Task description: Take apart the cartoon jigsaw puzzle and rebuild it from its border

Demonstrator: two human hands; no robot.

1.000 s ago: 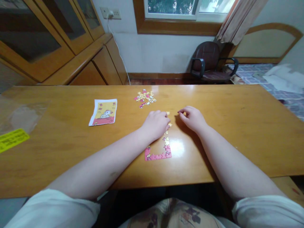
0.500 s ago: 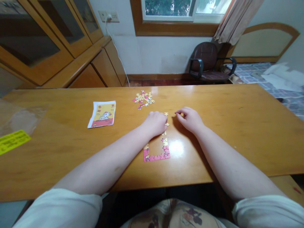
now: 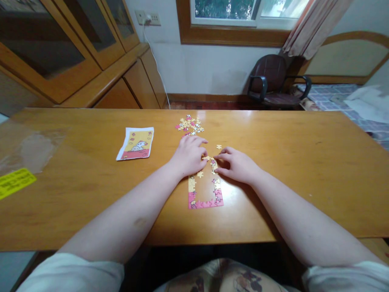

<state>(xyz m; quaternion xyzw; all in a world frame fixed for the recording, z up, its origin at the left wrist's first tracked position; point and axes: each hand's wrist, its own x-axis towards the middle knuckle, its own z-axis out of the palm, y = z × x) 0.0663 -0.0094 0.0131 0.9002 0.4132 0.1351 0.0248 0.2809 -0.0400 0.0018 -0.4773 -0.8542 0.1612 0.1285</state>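
Observation:
A partly joined jigsaw puzzle border [image 3: 205, 204] lies on the table, pink along its near edge and yellow up both sides. My left hand [image 3: 189, 156] is at its far end, thumb and a finger closed at a small yellow puzzle piece [image 3: 207, 158], index finger stretched out. Opposite it, my right hand [image 3: 236, 164] has finger and thumb bent round a patterned puzzle piece [image 3: 214, 164] at the top of the right side. One loose yellow piece [image 3: 200, 174] lies inside the border, another yellow piece [image 3: 219, 147] beyond my hands. My left hand covers part of the left side.
A pile of loose puzzle pieces [image 3: 190, 123] lies beyond my left hand. To the left are a picture sheet [image 3: 136, 144] and a clear plastic bag [image 3: 36, 152] with a yellow label. An office chair [image 3: 270, 81] stands past the wooden table's [image 3: 291, 194] far edge.
My right hand has moved left and nearer to the border's right side. My left hand has shifted left and its fingers have opened out, uncovering pieces. The view has turned slightly.

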